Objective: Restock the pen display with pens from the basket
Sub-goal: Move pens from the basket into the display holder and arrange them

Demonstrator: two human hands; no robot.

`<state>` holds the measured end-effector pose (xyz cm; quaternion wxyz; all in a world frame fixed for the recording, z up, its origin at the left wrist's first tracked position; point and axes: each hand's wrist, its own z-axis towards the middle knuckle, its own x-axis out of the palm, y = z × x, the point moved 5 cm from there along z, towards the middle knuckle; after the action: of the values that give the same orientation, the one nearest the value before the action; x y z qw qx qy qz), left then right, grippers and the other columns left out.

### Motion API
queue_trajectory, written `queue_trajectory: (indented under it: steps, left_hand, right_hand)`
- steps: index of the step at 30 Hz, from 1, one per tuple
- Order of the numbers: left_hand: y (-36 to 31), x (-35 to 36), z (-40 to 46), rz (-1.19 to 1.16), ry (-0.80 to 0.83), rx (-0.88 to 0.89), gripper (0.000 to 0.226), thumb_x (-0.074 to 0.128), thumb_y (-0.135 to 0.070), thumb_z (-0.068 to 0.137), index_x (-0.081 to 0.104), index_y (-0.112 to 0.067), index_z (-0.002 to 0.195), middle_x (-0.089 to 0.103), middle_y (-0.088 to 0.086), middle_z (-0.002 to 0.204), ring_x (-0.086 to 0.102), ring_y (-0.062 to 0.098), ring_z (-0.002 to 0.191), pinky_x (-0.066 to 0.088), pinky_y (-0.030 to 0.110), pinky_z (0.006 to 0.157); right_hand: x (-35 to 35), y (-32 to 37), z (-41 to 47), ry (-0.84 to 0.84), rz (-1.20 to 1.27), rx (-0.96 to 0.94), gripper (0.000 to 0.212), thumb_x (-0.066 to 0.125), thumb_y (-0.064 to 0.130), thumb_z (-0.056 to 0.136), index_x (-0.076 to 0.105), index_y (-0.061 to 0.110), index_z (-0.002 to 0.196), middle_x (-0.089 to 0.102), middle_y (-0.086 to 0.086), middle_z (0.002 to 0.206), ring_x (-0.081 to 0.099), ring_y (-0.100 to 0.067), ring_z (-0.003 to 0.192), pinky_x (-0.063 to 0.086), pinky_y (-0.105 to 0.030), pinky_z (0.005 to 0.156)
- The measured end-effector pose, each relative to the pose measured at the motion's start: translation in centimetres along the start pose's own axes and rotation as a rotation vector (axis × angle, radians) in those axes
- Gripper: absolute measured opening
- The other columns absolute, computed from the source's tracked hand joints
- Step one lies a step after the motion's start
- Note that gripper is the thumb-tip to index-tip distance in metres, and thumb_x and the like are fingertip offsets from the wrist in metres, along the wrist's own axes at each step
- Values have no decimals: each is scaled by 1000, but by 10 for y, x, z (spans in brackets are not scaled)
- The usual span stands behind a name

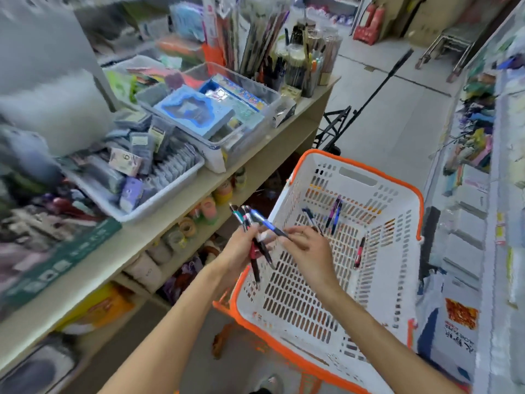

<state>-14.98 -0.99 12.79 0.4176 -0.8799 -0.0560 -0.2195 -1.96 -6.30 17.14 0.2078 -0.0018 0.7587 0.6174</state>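
A white plastic basket [395, 194] with an orange rim stands in front of me. Several loose pens lie on its perforated floor, among them a purple and blue pair [335, 213] and a red one [359, 253]. My left hand [241, 251] grips a bundle of pens [250, 223] just over the basket's left edge. My right hand [305, 245] pinches the tip end of a blue pen [270, 226] that lies across that bundle. The pen display [301, 61], cups of upright pens and pencils, stands at the far end of the counter.
A beige counter [136, 243] on my left carries clear and white trays of stationery, with tape rolls [186, 227] on the shelf beneath. A black folding trolley [338, 123] stands on the floor beyond the basket. Shelving with goods lines the right side.
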Motion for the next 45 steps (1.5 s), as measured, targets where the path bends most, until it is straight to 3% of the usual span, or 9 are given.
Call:
queue_trajectory:
  steps: [6,11,14,18,24,29,34,38,45]
  left_hand:
    - [-36,-86,-73,-199,-109,157,34,34,-20,103,48,2,126,62,15,118,72,14,82,60,31,71]
    - [-54,-170,-163,-199,-257,189,25,41,-18,101,60,-4,95,66,13,97,67,20,83,55,35,73]
    - [-68,-213,-219,-108,-291,216,21,42,-15,101,57,-2,105,65,9,81,67,11,60,55,25,57]
    - [-89,-260,-278,-5,-339,245,24,42,-14,102,49,-1,120,61,4,84,62,12,69,56,25,55]
    - [-114,-310,-333,82,-303,271,16,51,-21,98,60,-7,100,69,2,79,63,15,72,54,30,75]
    - [-143,-324,-352,193,-316,306,19,45,-19,101,61,-10,98,69,-2,71,66,9,66,56,22,66]
    - [-192,-337,-343,218,-406,398,24,40,-17,103,55,-9,119,71,3,99,72,12,83,57,23,69]
    - [-241,-358,-330,73,-513,523,17,35,-15,104,48,-11,114,64,7,118,66,23,96,58,29,70]
    - [-299,-377,-308,15,-517,664,18,34,-18,104,51,-19,112,69,-3,106,72,16,89,58,30,68]
  right_hand:
    - [96,48,-45,193,-118,-180,21,74,7,78,75,15,98,72,7,81,68,-1,76,53,-15,73]
    - [189,77,-100,427,-242,-313,16,70,22,83,76,23,97,74,11,81,67,2,74,51,-16,71]
    - [231,105,-132,438,-219,-387,12,66,25,87,76,21,86,71,12,74,64,-1,70,49,-19,69]
    - [275,148,-159,458,-99,-313,17,60,27,92,72,16,87,68,5,73,60,-8,70,46,-20,67]
    - [339,207,-185,723,-90,-173,18,59,36,91,70,23,98,65,12,88,58,-5,77,44,-16,60]
    - [377,238,-186,850,-147,-287,29,65,40,86,71,20,107,69,9,97,61,-6,96,47,-22,83]
    - [406,277,-153,824,-70,-328,11,59,23,94,66,16,90,61,10,69,55,5,52,41,-7,48]
    - [424,319,-103,757,125,-298,16,47,17,99,61,11,93,59,-2,74,59,-3,56,50,-14,53]
    - [396,396,-14,188,278,-631,16,41,16,101,56,11,101,61,1,83,66,-16,77,56,-34,76]
